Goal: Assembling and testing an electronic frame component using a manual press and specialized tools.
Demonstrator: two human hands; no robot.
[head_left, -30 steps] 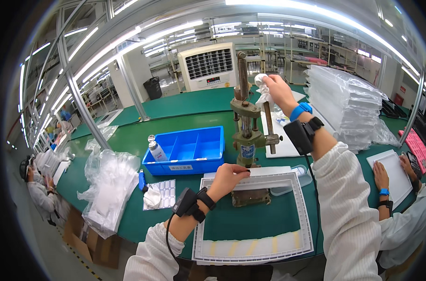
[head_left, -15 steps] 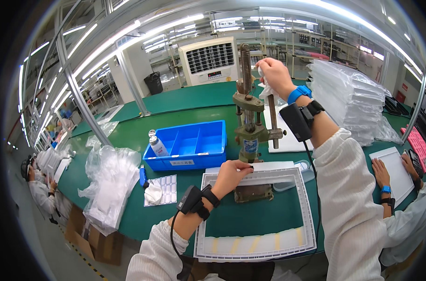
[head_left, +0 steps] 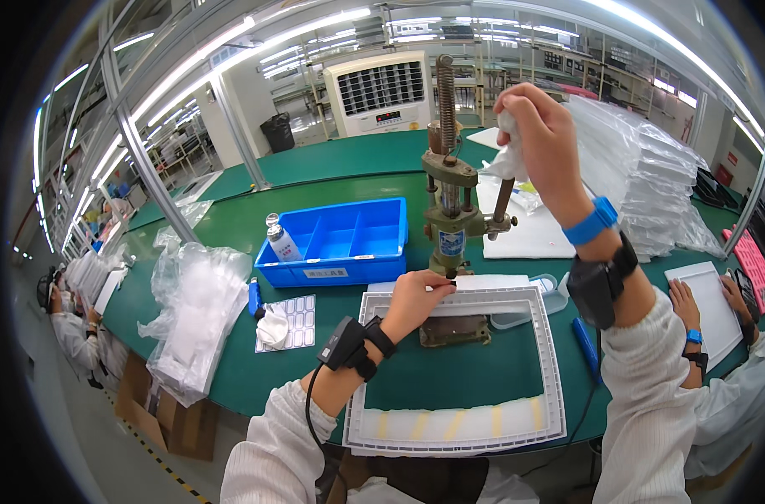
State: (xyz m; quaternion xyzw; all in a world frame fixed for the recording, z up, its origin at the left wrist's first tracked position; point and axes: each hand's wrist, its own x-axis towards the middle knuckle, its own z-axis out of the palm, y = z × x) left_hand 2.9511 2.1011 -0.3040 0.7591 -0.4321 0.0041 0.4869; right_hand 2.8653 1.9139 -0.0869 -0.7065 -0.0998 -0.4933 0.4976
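My right hand [head_left: 544,141] is closed around the lever handle [head_left: 503,198] of a green hand press [head_left: 448,172]. The grip end of the lever is wrapped in something white. Below the ram, my left hand [head_left: 414,304] has thumb and fingers pinched at a small dark piece [head_left: 452,284], above the far side of a white rectangular frame [head_left: 555,380]. The frame lies on the bench with its open middle around the metal base [head_left: 454,331] of the press. White padding with yellow strips [head_left: 454,420] rests along its near side.
A blue divided bin [head_left: 374,269] with a white bottle [head_left: 283,242] stands left of the press. Plastic-wrapped stacks lie left [head_left: 202,315] and far right [head_left: 622,172]. A blue tool [head_left: 586,349] is by my right forearm. A co-worker's hands touch a white panel [head_left: 710,315] at right.
My right hand has pulled the lever handle to the right and toward me, so the lever now leans. My left hand stays pinched under the ram. The view has shifted slightly.
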